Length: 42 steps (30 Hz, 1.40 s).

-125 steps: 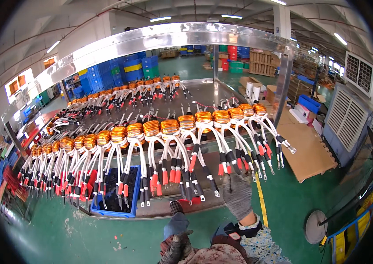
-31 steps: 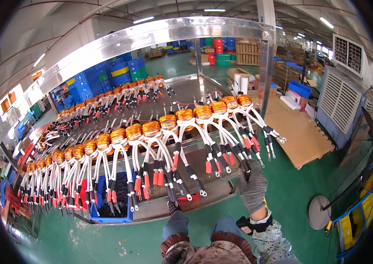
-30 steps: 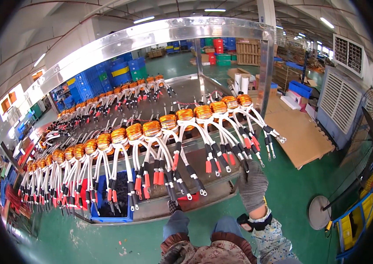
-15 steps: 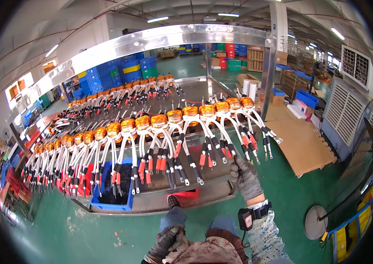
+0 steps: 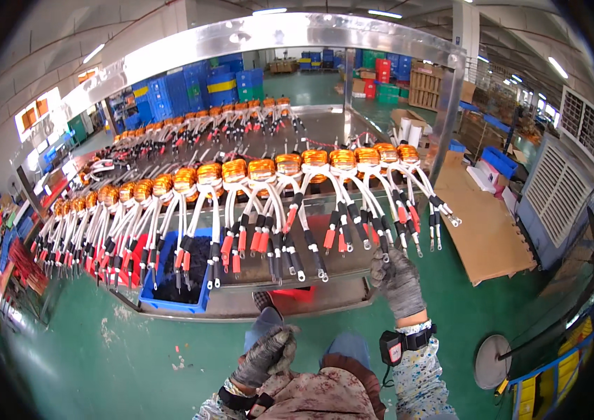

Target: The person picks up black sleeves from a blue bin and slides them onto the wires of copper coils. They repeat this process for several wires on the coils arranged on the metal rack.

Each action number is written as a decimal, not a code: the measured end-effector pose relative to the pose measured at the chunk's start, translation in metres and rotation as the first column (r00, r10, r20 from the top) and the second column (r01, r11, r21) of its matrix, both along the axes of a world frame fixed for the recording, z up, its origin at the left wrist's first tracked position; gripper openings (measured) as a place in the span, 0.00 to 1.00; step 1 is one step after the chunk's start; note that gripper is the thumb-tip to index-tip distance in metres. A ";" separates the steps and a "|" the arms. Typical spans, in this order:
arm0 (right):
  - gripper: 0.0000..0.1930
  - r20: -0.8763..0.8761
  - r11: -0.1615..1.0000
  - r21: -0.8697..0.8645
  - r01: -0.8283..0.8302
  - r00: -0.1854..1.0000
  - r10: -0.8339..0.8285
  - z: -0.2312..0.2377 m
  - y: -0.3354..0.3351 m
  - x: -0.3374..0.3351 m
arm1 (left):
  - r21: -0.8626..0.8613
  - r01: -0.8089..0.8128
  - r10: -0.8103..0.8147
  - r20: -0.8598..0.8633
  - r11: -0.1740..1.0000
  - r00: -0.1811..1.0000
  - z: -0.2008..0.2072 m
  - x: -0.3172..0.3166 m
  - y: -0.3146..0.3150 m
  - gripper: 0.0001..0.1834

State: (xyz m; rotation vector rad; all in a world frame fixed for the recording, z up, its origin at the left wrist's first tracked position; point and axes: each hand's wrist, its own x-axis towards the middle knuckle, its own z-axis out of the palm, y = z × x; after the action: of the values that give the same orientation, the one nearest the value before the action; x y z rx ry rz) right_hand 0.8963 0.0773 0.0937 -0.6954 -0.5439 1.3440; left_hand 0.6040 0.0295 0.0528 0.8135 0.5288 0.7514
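A long row of coils wound with orange wire (image 5: 261, 169) runs along the front of a metal cart. White-sleeved leads with black and red tubing and metal ring lugs (image 5: 301, 276) hang from them over the edge. My right hand (image 5: 400, 283), in a grey glove, is raised at the right end of the row, its thumb and fingers closed at the tip of one hanging lead (image 5: 383, 234). Held low before my body, my left hand (image 5: 267, 355), also gloved, has its fingers curled in; whatever might be inside is hidden.
A second row of coils (image 5: 241, 112) sits farther back on the cart, under a shiny metal frame (image 5: 276, 29). Below the leads, a blue bin (image 5: 199, 299) with black contents rests on the lower shelf. Flat cardboard (image 5: 486, 231), an air cooler (image 5: 556, 196) and a fan (image 5: 493, 360) stand right.
The view has shifted, so the cart sits slightly differently. My left hand has come up farther into view, still curled. My right hand stays at the lead ends near the right.
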 end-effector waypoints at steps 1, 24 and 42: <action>0.15 0.017 0.998 -0.013 0.061 0.998 -0.061 0.001 -0.004 -0.005 | 0.011 -0.009 0.009 -0.005 1.000 1.000 0.001 0.002 0.002 0.20; 0.12 0.493 0.944 -0.190 -0.270 0.805 0.330 -0.050 -0.059 -0.077 | -0.105 -0.159 0.174 0.143 0.982 0.974 -0.051 0.005 0.047 0.24; 0.16 0.118 0.930 0.059 0.364 0.922 -0.368 -0.030 -0.018 -0.006 | -0.200 -0.064 0.030 -0.166 0.978 0.986 -0.028 0.030 -0.005 0.17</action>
State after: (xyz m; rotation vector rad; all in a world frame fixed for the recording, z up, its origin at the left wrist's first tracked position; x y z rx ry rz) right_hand 0.8899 0.0593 0.0635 -0.8128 -0.5080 0.9420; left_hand 0.6336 0.0244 0.0249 0.6745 0.7614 0.6648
